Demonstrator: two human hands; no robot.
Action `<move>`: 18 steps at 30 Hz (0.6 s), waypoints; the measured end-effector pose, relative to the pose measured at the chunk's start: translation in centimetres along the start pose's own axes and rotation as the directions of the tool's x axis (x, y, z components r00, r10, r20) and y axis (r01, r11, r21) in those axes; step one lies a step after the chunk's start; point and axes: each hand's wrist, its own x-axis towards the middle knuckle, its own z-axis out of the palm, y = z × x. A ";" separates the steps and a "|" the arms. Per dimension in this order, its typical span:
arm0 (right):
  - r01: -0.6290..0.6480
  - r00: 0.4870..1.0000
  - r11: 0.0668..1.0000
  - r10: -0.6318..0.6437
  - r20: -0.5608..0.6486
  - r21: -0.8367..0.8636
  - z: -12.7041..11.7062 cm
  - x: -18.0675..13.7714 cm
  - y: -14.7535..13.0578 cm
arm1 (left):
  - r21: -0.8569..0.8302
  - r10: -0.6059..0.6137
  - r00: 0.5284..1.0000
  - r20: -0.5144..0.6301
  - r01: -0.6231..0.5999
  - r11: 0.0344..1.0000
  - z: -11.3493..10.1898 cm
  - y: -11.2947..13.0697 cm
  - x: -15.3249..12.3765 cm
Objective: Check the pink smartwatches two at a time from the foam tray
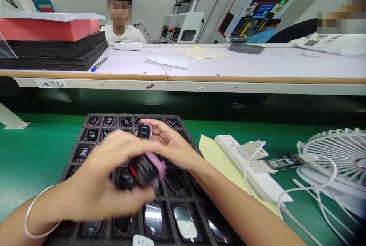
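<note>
My left hand [111,177], smeared by motion and with a bangle on the wrist, holds a purple-cased smartwatch [144,169] between thumb and fingers. That watch is tilted and blurred too, its dark screen showing some red. Just beyond, my right hand [168,141] grips another purple smartwatch [145,131] upright, with small text on its lit screen. Beneath both hands lies a black foam tray [73,162] with compartments holding several similar watches. Some of their screens show white text, while those nearest me are dark or reflective. My left hand hides part of the tray.
Right of the tray are a yellow sheet [208,147], a white power strip [254,173] with plugs and cables, and a white fan [340,162]. A raised shelf [200,74] behind carries foam sheets [51,47], a pen [99,65] and papers [167,61]. A person sits beyond.
</note>
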 end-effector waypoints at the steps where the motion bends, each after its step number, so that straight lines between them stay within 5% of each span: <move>1: 0.045 0.999 0.994 -0.046 -0.013 -0.103 0.0 -0.1 0.0 | 0.193 -0.033 0.994 -0.100 0.052 0.980 0.0 -0.6 0.2; 4: 0.187 0.977 0.853 -0.213 0.001 -0.487 0.1 -0.2 -0.1 | 0.603 -0.017 0.968 -0.250 0.170 0.779 0.6 -2.7 0.5; 7: 0.281 0.950 0.623 -0.288 0.120 -0.730 0.4 -0.4 -0.2 | 0.745 0.011 0.970 -0.242 0.178 0.643 1.2 -4.0 0.5; 9: 0.305 0.943 0.557 -0.292 0.162 -0.772 0.5 -0.4 -0.3 | 0.774 0.026 0.969 -0.244 0.179 0.608 1.5 -4.1 0.7; 14: 0.308 0.930 0.649 -0.358 0.077 -0.696 0.3 -0.2 -0.2 | 0.740 0.079 0.932 -0.355 0.228 0.632 0.9 -3.4 1.1; 18: 0.245 0.950 0.755 -0.312 -0.005 -0.609 0.2 -0.1 0.0 | 0.628 0.160 0.893 -0.420 0.158 0.762 -0.5 -2.8 -2.9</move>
